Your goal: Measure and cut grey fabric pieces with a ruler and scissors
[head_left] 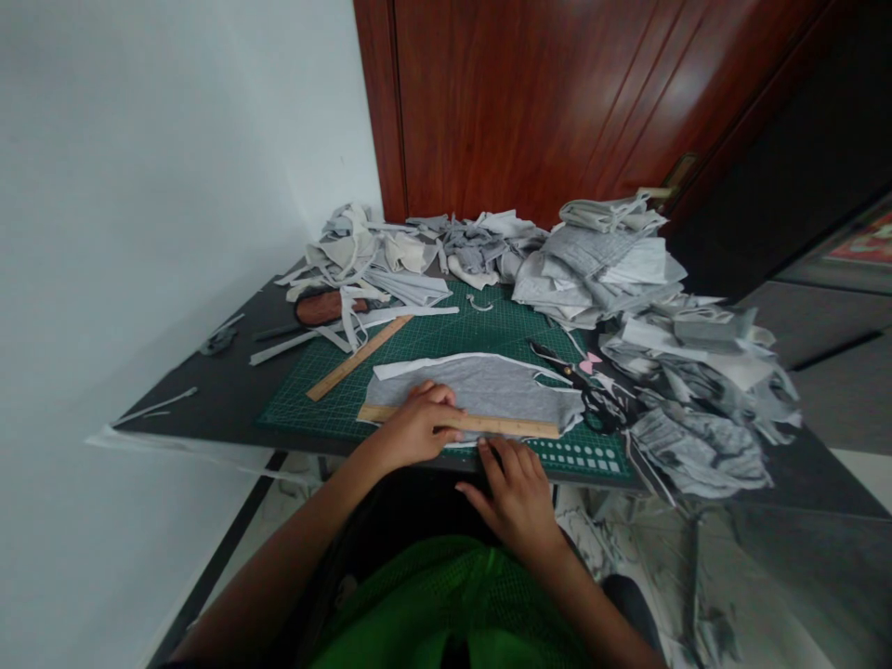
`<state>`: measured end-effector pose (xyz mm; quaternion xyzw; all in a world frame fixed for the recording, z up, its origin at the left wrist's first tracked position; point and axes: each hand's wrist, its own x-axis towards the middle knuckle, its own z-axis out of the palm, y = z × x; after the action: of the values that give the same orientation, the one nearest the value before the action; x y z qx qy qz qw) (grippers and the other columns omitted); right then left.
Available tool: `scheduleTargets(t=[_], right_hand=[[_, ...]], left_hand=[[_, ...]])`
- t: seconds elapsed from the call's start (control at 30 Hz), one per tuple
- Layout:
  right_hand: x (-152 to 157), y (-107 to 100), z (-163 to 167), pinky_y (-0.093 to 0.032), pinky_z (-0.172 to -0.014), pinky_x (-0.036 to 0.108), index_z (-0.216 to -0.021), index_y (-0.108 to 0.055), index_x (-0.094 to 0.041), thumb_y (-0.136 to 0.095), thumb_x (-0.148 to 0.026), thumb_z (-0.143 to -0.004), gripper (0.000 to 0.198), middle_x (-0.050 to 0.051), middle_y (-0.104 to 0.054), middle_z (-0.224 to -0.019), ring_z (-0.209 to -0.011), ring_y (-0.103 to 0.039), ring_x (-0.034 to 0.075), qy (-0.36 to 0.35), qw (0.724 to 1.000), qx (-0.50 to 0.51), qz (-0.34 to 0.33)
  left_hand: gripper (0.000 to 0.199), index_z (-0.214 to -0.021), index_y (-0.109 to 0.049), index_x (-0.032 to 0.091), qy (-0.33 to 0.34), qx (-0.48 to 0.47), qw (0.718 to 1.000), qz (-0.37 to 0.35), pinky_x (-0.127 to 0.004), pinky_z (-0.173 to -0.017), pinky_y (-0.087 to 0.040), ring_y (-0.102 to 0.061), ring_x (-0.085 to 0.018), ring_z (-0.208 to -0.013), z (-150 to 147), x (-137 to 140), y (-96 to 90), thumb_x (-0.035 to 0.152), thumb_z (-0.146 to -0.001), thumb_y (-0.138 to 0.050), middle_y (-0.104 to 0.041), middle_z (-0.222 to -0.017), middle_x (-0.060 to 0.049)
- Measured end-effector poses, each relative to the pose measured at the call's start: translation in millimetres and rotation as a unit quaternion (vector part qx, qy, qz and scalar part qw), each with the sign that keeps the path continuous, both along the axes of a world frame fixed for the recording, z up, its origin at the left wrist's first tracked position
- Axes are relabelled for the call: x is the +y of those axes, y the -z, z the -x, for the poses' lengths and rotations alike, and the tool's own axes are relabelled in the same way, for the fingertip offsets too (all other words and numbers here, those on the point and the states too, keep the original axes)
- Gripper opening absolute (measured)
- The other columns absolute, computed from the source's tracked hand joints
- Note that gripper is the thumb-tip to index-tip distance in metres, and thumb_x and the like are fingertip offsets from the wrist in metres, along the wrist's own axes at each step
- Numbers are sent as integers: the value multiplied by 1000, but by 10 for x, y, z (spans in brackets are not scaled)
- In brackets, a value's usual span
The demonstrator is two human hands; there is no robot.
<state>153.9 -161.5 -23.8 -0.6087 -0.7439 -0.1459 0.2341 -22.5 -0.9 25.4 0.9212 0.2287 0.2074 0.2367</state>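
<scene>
A piece of grey fabric with a white strip along its far edge lies on the green cutting mat. Across its near part runs a wooden ruler. My left hand presses on this ruler, with fingers and thumb bent around its middle. Close to the fabric's near edge is my right hand, palm down, thumb spread away from the fingers and fingertips at the mat's front. Black scissors rest at the fabric's right end, blades pointing away to the left.
A second wooden ruler lies slanted on the mat's left. Piled fabric pieces rise at the back right, and crumpled grey cloth is at the right. Scraps and a brown oval item sit back left, before the wooden door.
</scene>
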Motion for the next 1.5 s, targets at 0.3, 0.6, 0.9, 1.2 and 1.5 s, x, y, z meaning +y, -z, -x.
scheduleTargets(t=[0.3, 0.6, 0.9, 1.2, 1.5], right_hand=[[-113, 89, 76, -46, -108, 56, -144, -56, -8, -60, -45, -102, 57, 23, -67, -134, -124, -59, 38, 15, 1000, 20, -12], [-96, -15, 157, -46, -101, 57, -147, -53, -9, -61, -52, -100, 64, 24, -67, -130, -116, -59, 39, 66, 996, 26, 46], [-156, 59, 155, -33, -114, 63, -146, -56, -12, -60, -50, -101, 60, 28, -59, -148, -138, -52, 41, 92, 995, -5, 31], [-178, 68, 158, -37, -111, 61, -146, -56, -13, -57, -48, -103, 56, 26, -64, -143, -133, -56, 41, 93, 995, -12, 33], [-208, 151, 138, -42, -104, 65, -145, -55, -7, -57, -49, -102, 60, 31, -65, -136, -123, -60, 46, 77, 995, -57, -1]], left_hand=[[15, -102, -82, 25, -27, -6, 1000, 9, -38, -94, -41, -55, -23, -104, -7, -31, 64, 21, -87, -80, -64, -100, -4], [12, -101, -82, 24, -61, -6, 998, 11, -40, -96, -41, -55, -25, -107, -44, -76, 82, 24, -90, -76, -67, -103, -5], [11, -102, -81, 25, -76, -7, 997, -16, -40, -95, -39, -56, -24, -107, -43, -105, 102, 24, -91, -77, -69, -103, -3], [10, -102, -81, 28, -82, 38, 995, -44, -41, -92, -38, -56, -24, -103, -64, -107, 96, 28, -95, -73, -72, -105, -2], [10, -100, -81, 27, -80, 54, 995, -7, -42, -93, -39, -56, -24, -106, -76, -164, 54, 28, -94, -73, -73, -108, -3]])
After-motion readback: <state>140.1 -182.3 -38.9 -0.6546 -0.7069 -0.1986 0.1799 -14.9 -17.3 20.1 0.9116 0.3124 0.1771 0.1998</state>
